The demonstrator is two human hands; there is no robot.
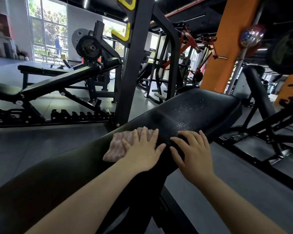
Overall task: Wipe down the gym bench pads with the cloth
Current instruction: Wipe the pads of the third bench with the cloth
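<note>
Two bare hands on long black padded vinyl bench pad (184, 114). Left hand (142, 152): fingers straight and spread, pressing folded pinkish terry cloth (116, 146) flat on pad's left edge. Right hand (193, 152): fingers spread, resting directly on pad, just beside left. Droplets (183, 124) on pad beyond fingertips.

Long black bench pad (71, 174) runs diagonally, slightly glossy; farther pad (201, 107) is speckled with droplets (looks wet). Pinkish cloth (116, 146) lies crumpled flat on near pad's left edge.
</note>
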